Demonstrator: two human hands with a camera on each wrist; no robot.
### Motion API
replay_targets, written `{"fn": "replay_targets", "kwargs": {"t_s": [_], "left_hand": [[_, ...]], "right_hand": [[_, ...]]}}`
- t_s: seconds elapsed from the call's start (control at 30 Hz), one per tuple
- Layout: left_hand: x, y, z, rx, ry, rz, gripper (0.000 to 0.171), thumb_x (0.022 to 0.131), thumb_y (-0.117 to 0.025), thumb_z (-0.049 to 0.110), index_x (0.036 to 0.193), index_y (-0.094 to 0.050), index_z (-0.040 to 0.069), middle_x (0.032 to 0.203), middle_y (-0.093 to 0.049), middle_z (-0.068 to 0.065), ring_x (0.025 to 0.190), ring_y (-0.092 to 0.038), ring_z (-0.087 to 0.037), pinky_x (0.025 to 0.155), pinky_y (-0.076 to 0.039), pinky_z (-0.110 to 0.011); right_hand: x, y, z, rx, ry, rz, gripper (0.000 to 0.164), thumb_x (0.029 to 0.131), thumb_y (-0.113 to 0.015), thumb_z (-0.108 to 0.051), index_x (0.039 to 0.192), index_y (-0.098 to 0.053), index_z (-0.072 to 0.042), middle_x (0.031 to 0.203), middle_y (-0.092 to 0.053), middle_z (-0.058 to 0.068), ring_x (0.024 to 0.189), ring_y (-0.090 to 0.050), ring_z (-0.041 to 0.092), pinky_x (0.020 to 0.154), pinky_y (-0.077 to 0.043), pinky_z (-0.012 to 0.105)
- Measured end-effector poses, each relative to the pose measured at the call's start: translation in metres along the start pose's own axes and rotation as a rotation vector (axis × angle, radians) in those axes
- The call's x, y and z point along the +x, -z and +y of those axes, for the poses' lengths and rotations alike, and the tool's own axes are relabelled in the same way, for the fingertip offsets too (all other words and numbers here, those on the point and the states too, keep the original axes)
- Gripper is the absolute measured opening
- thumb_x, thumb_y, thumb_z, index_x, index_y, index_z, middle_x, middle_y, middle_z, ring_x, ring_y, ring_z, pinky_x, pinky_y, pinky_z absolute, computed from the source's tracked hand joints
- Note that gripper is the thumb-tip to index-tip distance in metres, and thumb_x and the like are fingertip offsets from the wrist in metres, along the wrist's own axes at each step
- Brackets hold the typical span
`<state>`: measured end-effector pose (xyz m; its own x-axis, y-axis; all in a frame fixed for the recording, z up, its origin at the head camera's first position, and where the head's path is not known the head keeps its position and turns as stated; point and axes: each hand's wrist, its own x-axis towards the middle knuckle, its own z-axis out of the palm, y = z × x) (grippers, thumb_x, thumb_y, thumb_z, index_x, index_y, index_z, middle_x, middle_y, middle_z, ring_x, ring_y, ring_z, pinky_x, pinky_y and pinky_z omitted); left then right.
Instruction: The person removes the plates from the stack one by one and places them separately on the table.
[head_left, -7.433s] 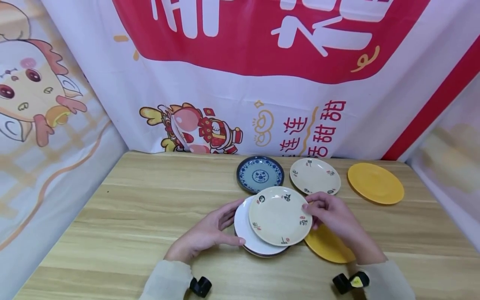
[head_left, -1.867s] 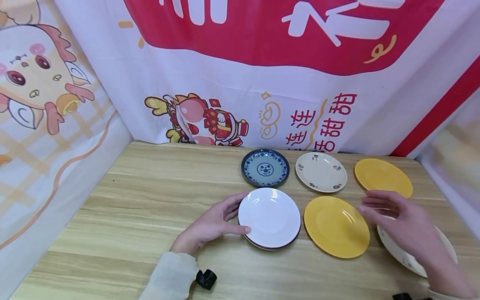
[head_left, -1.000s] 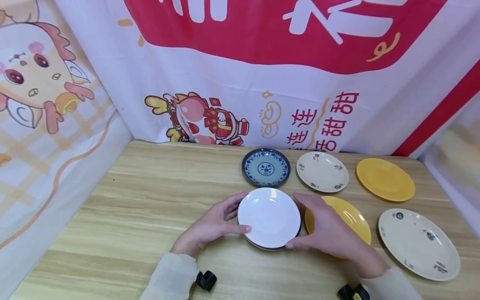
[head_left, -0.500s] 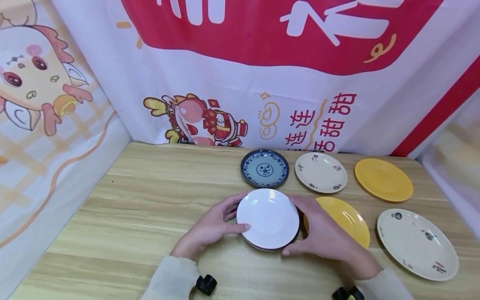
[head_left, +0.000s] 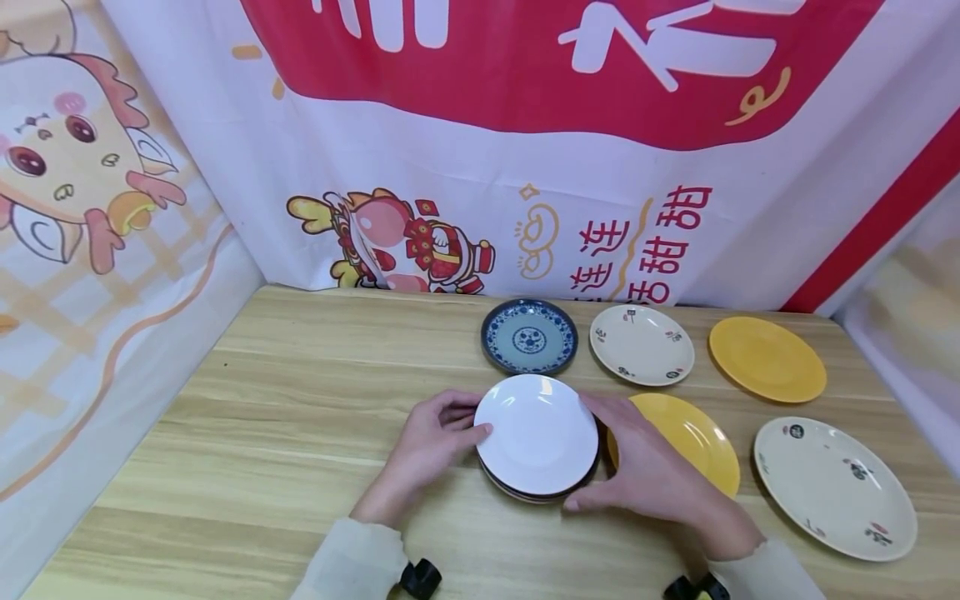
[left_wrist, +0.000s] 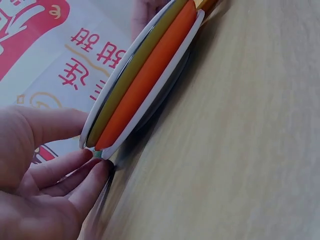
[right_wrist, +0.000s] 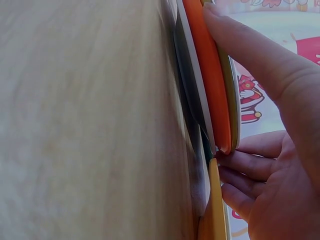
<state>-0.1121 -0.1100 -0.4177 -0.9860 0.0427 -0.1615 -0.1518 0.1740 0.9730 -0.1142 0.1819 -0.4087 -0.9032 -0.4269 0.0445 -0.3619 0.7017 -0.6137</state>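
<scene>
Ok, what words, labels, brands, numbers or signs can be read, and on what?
"连连", red, on the backdrop.
"甜甜", red, on the backdrop.
Characters below both: cut off.
Large white characters, red panel: cropped, unreadable.
Marks on the back cream plate and front cream plate: too small.
Top white plate: none visible.

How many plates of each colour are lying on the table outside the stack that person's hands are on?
Blue patterned plate: 1
Cream patterned plates: 2
Yellow plates: 2
Total outside the stack: 5
</scene>
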Motion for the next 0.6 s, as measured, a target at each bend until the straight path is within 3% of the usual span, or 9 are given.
{"fn": "replay_targets", "kwargs": {"t_s": [0.13,0.6], "left_hand": [[-0.0002,-0.0023,0.0007,0.005,0.013,0.050,0.035,0.090,-0.083,0.002,0.122,-0.071,-0.002,0.128,-0.073,-0.021,0.124,-0.073,-0.036,0.103,-0.065,-0.036],[-0.0007,0.0009,-0.0021,-0.026,0.027,0.063,0.032,0.096,-0.078,0.008,0.125,-0.070,-0.001,0.125,-0.074,-0.019,0.115,-0.073,-0.026,0.098,-0.065,-0.033]], "right_hand": [[0.0001,-0.0001,0.0007,0.000,0.005,0.001,0.129,0.058,-0.097,-0.072,0.163,-0.045,-0.018,0.163,-0.052,0.006,0.151,-0.046,0.032,0.124,-0.045,0.064],[0.0000,0.0004,0.0015,0.000,0.039,0.013,0.124,0.059,-0.099,-0.069,0.163,-0.047,-0.026,0.160,-0.055,0.001,0.149,-0.048,0.028,0.123,-0.045,0.063]]}}
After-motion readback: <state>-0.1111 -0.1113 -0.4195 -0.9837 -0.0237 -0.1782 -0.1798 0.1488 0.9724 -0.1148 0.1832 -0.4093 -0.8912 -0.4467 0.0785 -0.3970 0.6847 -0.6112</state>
